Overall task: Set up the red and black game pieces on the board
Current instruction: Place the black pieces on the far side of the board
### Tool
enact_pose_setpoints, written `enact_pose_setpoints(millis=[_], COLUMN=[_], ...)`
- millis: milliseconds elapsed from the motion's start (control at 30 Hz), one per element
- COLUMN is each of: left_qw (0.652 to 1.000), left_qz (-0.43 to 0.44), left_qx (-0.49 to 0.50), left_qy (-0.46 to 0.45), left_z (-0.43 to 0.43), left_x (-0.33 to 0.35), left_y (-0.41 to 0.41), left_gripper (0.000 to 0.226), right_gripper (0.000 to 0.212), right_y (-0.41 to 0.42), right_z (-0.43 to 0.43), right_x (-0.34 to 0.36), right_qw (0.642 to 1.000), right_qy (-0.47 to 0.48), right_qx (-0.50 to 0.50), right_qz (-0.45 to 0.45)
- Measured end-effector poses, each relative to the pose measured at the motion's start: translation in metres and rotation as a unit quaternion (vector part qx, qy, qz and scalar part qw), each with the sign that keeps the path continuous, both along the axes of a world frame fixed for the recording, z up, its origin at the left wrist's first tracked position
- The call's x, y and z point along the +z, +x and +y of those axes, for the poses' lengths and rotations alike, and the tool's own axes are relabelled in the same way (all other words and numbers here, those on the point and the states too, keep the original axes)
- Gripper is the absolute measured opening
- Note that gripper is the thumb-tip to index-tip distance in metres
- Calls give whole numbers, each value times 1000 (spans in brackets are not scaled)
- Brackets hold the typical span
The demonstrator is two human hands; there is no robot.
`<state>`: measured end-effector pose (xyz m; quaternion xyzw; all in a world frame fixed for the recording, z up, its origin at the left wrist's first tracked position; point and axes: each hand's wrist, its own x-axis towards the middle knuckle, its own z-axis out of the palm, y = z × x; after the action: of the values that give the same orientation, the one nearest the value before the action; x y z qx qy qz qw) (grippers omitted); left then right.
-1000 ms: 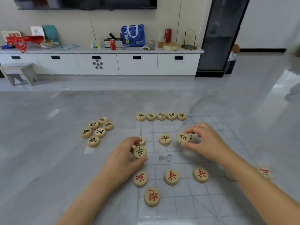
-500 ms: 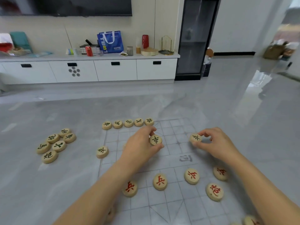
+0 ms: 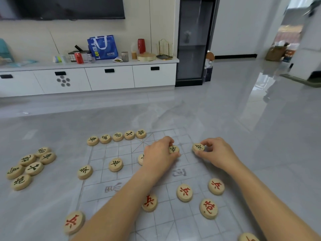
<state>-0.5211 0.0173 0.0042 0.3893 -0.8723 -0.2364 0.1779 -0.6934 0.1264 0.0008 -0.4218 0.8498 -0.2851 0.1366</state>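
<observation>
Both hands forward, left hand (image 3: 159, 156) and right hand (image 3: 216, 153) each pinching a black piece.

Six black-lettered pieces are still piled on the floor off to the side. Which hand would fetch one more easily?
Probably the left hand: the loose pile lies on its side, off the board, though it first has to set down its piece. The right hand would cross over.

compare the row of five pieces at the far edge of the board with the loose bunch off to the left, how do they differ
The far row forms a straight line along the board edge; the loose cluster is bunched irregularly. The row has five pieces, the cluster six. The row sits on the board, the cluster off it on the floor. Both are round, pale, dark-marked discs lying face up.
</observation>
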Motion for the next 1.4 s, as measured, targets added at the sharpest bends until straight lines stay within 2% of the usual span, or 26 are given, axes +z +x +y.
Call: enact_pose_setpoints(millis=[400,533,633,800,1133,1267,1400], left_qw=[996,994,993,991,970,966,974], left_qz=[-58,-59,-38,-1,8,-9,-15], left_qx=[19,22,35,105,239,258,223], left_qy=[-68,-88,-103,-88,-41,-26,-35], left_z=[-2,-5,-14,-35,-54,-51,-47], left_x=[-10,-7,0,13,-7,-15,-29], left_y=[-4,11,38,106,250,293,316], left_gripper=[51,58,58,54,50,51,62], right_gripper=[41,57,63,58,53,53,52], right_y=[8,8,10,35,145,194,234], right_z=[-1,2,5,-2,-50,-69,-91], right_x=[-2,1,5,22,41,37,33], right_qw=[998,998,998,998,984,973,961], right_qy=[17,28,28,-7,-5,6,13], right_qx=[21,25,28,51,174,229,273], right_qz=[48,41,38,27,32,33,36])
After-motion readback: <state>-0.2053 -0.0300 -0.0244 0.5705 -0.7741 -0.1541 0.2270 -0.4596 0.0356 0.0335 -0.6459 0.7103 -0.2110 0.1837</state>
